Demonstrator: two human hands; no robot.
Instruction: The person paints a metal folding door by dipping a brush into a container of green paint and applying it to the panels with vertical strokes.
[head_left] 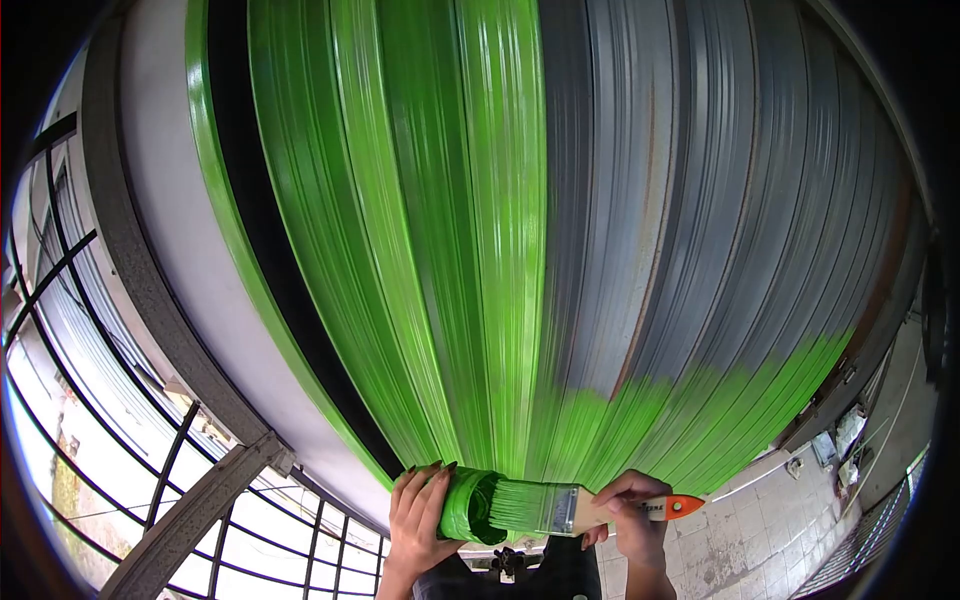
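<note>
My left hand (416,510) is wrapped round a paint can (458,507) coated in green, its mouth turned toward the right. A wide paintbrush (590,510) with a pale handle and orange tip is gripped in my right hand (638,520). Green paint covers its bristles, and their ends are right at the can's opening. Behind both hands rises a ribbed metal shutter (690,200). Its left panels (420,200) are glossy green, and a green band with an uneven upper edge runs along the lower right part. The upper right panels are bare grey.
At the left, a black metal grille (90,330) and a grey beam (190,510) stand beside a white wall (165,190). Pale floor tiles (750,540) lie at the lower right, with small items by the wall at the far right.
</note>
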